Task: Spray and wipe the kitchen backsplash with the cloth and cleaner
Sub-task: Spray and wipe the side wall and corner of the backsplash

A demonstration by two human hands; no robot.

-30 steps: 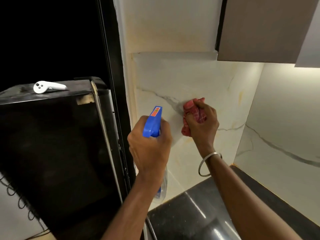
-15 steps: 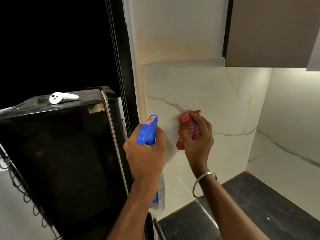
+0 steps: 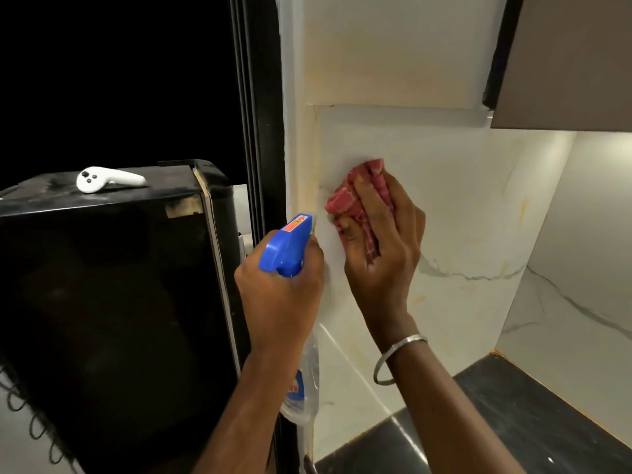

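Head view: the right hand (image 3: 379,248) presses a bunched red checked cloth (image 3: 349,196) flat against the marble backsplash (image 3: 461,206), fingers spread over it and thumb tucked under its lower fold, so the cloth is pinned between palm and wall. The left hand (image 3: 280,295) is clenched around the neck of the spray bottle (image 3: 287,248). The blue trigger head stands up out of the fist, and its nozzle aims at the wall just below and beside the cloth.

The likely slip, as I judge it, is a squeeze from this close. The nozzle sits so near the right thumb that cleaner would land on skin and cloth instead of the wall, and any excess would run down to the dark counter (image 3: 513,422) under the right wrist. The cloth is wadded too, so only a small patch of it meets the wall, and the yellowish streak just beyond the fingertips could be missed. A loose end hanging below the palm could drag free.

The only container is the bottle. Its clear body hangs below the left fist, with a label showing, but the level of liquid inside cannot be read.
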